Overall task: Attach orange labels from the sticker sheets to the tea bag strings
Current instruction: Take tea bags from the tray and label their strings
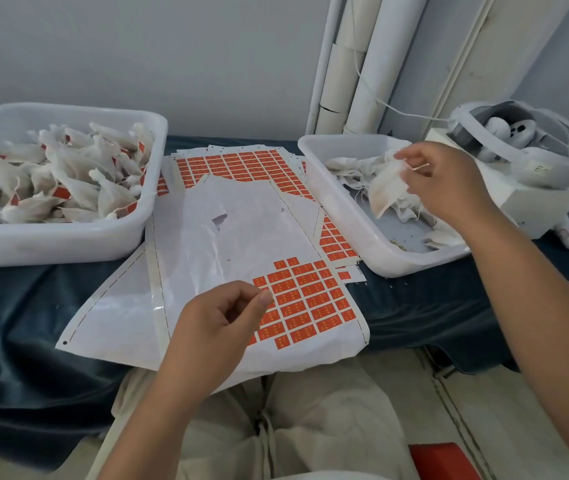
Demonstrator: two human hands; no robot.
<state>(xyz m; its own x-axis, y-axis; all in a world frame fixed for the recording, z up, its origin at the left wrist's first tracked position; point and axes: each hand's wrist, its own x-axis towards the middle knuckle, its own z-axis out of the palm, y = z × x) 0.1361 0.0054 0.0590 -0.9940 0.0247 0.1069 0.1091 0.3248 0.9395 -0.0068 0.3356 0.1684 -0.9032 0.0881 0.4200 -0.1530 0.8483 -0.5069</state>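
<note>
My right hand [449,185] pinches a tea bag [385,192] over the right tray [338,209]. My left hand [220,323], loosely curled, holds nothing above the near orange labels [307,303]. Their print is too small to read.

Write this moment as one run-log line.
right hand: pinches tea bag over tray | left hand: above sticker sheet, holds nothing | tea bag: unlabelled

Sticker sheets [241,237] between two trays [68,244]
</note>
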